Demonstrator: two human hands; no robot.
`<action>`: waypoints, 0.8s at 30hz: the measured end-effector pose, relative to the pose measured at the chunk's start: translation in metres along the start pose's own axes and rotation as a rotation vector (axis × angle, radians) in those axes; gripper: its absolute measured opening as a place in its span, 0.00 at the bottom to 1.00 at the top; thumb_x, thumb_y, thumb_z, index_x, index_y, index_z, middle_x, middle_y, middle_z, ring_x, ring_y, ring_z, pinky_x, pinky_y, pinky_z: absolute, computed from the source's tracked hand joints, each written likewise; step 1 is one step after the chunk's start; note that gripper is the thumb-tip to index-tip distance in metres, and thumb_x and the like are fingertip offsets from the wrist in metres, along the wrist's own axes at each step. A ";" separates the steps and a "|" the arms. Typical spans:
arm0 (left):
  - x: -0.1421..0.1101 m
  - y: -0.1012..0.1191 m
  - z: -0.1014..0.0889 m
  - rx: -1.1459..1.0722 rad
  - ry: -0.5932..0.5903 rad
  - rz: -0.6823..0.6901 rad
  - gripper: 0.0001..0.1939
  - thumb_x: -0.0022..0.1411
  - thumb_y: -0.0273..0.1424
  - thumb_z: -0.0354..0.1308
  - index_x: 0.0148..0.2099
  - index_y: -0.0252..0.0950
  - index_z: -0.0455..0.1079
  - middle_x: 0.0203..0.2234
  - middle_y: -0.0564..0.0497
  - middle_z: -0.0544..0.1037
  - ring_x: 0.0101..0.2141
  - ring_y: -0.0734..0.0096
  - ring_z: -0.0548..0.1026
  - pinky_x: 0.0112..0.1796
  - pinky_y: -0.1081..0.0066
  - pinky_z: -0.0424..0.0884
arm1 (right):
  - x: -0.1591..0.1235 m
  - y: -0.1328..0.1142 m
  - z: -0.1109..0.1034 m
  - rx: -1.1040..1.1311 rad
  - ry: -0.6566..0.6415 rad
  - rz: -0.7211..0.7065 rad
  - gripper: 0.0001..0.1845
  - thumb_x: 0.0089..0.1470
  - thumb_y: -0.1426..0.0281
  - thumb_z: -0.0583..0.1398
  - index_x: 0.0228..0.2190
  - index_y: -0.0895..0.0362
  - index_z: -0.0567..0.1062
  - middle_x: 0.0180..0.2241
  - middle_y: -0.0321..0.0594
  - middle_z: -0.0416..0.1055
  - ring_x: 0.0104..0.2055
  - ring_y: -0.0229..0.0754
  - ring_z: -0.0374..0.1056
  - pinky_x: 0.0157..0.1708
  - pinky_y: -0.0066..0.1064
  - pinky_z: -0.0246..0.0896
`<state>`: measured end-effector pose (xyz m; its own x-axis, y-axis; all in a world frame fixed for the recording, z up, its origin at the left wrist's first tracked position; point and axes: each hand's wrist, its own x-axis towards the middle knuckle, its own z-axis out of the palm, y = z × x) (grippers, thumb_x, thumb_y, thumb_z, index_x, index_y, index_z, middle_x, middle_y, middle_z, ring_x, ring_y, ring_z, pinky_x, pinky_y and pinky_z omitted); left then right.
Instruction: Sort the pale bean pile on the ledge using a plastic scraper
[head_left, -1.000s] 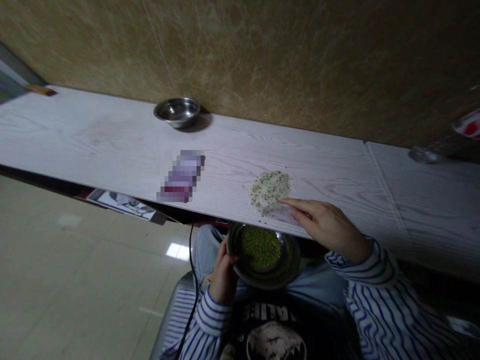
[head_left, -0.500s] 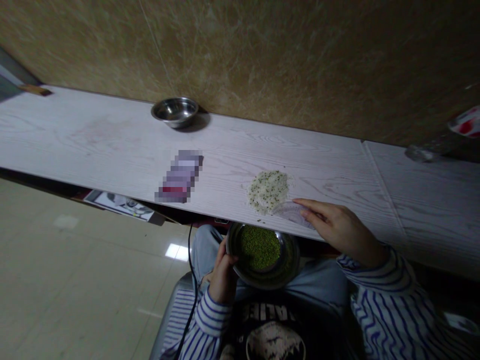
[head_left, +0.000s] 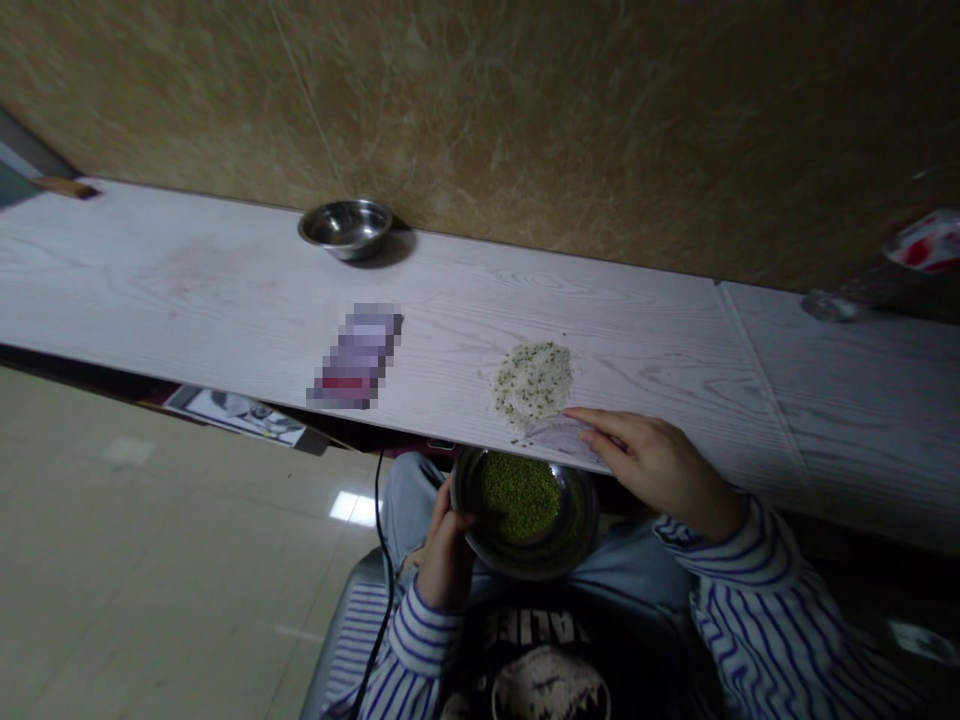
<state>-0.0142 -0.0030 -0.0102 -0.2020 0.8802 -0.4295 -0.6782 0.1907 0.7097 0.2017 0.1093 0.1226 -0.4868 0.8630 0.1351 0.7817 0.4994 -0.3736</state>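
My left hand (head_left: 447,548) grips the left rim of a metal bowl (head_left: 583,515), which is just below the counter's front edge, over my lap. Small green beans (head_left: 521,497), like mung beans, cover its bottom. In my right hand (head_left: 660,468) is a clear, curved plastic piece that looks like a protractor (head_left: 559,437), pinched between thumb and fingers. It lies low against the counter at the near side of a pile of white grains mixed with green beans (head_left: 532,382). A few stray green beans lie between the pile and the counter edge.
An upright metal bowl (head_left: 345,230) stands by the wall on the white counter (head_left: 195,270). A blurred-out phone-like object (head_left: 356,355) lies left of the pile. At the far right lies a clear bottle (head_left: 832,303). A black cable (head_left: 391,575) hangs beside my left arm.
My right hand has shifted left and slightly toward me with the protractor, along the near side of the pile. The left hand and its bowl have stayed in place.
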 end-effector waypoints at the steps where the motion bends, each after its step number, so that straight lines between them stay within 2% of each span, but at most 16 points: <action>1: -0.001 0.001 0.000 -0.006 0.007 -0.010 0.29 0.50 0.31 0.61 0.57 0.43 0.75 0.53 0.47 0.81 0.59 0.46 0.71 0.59 0.50 0.64 | 0.001 -0.001 0.001 0.006 -0.010 -0.003 0.19 0.64 0.73 0.57 0.53 0.50 0.80 0.49 0.39 0.82 0.48 0.46 0.80 0.51 0.40 0.77; 6: -0.002 0.004 0.001 -0.025 0.041 -0.015 0.28 0.49 0.30 0.62 0.55 0.42 0.76 0.54 0.48 0.81 0.60 0.47 0.70 0.60 0.51 0.63 | 0.003 -0.004 0.001 0.035 -0.029 -0.005 0.19 0.65 0.73 0.56 0.53 0.54 0.80 0.50 0.41 0.81 0.49 0.46 0.80 0.51 0.40 0.76; 17: 0.001 0.000 -0.005 -0.012 0.028 -0.001 0.30 0.50 0.30 0.61 0.57 0.43 0.74 0.54 0.48 0.81 0.60 0.45 0.71 0.58 0.50 0.65 | 0.012 -0.003 0.001 0.052 -0.027 -0.022 0.19 0.66 0.72 0.56 0.55 0.54 0.78 0.52 0.42 0.80 0.51 0.47 0.79 0.52 0.43 0.76; 24: -0.006 0.007 0.000 -0.019 0.010 0.017 0.28 0.53 0.31 0.59 0.58 0.41 0.75 0.54 0.47 0.80 0.59 0.46 0.71 0.58 0.51 0.66 | 0.020 0.000 0.007 0.038 -0.031 -0.119 0.20 0.67 0.72 0.56 0.56 0.53 0.77 0.52 0.42 0.80 0.51 0.47 0.79 0.51 0.44 0.76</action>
<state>-0.0180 -0.0068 -0.0029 -0.2209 0.8789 -0.4228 -0.6877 0.1671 0.7065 0.1893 0.1259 0.1189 -0.5877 0.7946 0.1523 0.7026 0.5945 -0.3910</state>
